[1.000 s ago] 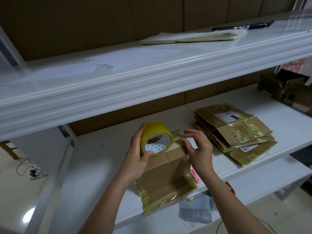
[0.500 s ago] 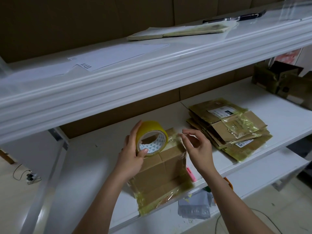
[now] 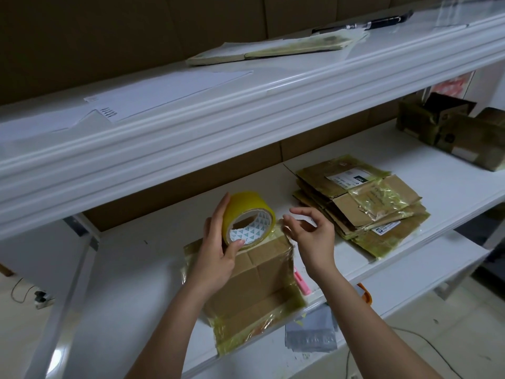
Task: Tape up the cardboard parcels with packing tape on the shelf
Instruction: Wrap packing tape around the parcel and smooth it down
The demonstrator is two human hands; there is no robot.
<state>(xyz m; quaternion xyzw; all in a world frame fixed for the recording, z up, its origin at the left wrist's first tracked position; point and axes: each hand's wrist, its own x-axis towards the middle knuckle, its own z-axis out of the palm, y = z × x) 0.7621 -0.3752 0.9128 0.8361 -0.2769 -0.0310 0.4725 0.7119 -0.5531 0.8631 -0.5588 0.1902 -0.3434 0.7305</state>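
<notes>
A small cardboard parcel [image 3: 262, 280] lies on the white middle shelf [image 3: 142, 269], with yellowish tape over its edges. My left hand [image 3: 216, 255] grips a yellow packing tape roll [image 3: 246, 212] and holds it upright on the parcel's far end. My right hand [image 3: 314, 239] is just right of the roll with its fingers curled. Its thumb and fingertips pinch the clear free end of the tape. A short stretch of tape runs from the roll to those fingers.
A stack of flattened taped cardboard [image 3: 360, 203] lies to the right. Taped boxes [image 3: 451, 132] stand at the far right. A pink cutter [image 3: 302, 283] lies beside the parcel, and grey bags [image 3: 311, 332] lie on the lower ledge. The upper shelf [image 3: 246, 113] overhangs, carrying paper [image 3: 169, 88] and a pen [image 3: 377, 23].
Both hands stay over the parcel with the roll. My right hand has drawn slightly to the right of the roll, and its fingers have loosened a little.
</notes>
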